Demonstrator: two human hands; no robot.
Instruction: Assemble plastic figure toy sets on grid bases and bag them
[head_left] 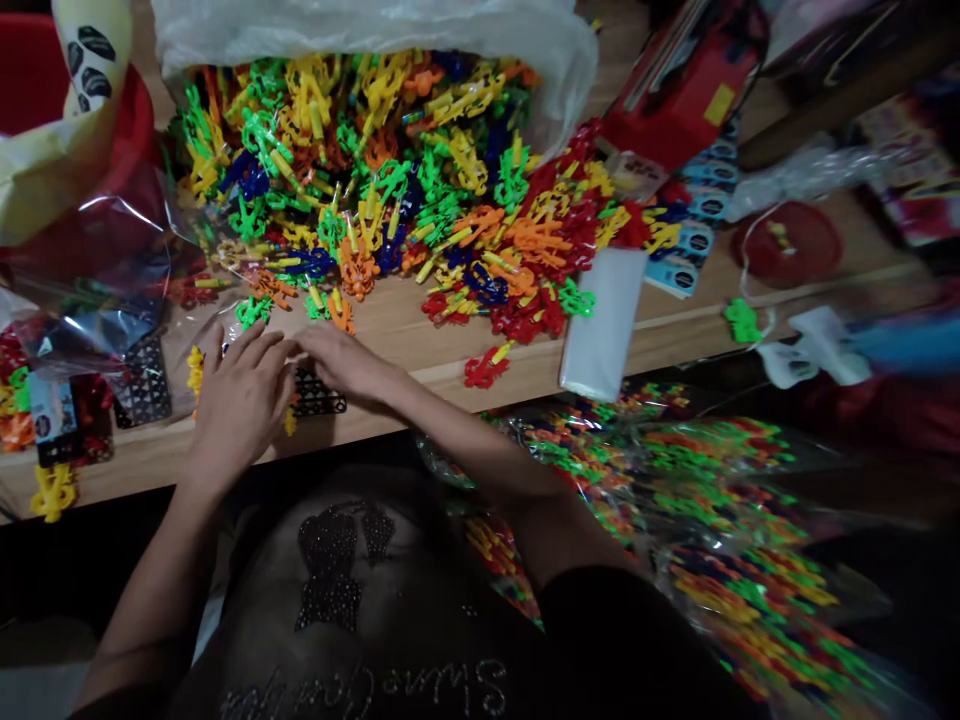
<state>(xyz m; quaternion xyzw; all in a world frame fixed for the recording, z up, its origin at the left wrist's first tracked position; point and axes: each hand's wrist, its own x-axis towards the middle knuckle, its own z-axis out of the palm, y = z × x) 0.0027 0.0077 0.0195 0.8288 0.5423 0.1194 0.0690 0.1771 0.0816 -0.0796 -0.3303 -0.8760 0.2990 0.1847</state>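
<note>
The light is dim — deep shadow below the tabletop [420, 352], glare on clear plastic [112, 240], blur at far right.

The bare left hand [244, 405] shows its back upward, with fingers [259, 350] slightly spread. The bare right hand [341, 358] is just beside it, forearm [457, 425] slanting inward; its fingers [315, 345] seem bent, though poorly seen.

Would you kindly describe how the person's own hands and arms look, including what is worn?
The left hand and right hand show no gloves, and both forearms are bare. A dark sleeve covers the right upper arm, matching a dark shirt with glittery studs and lettering.
</note>
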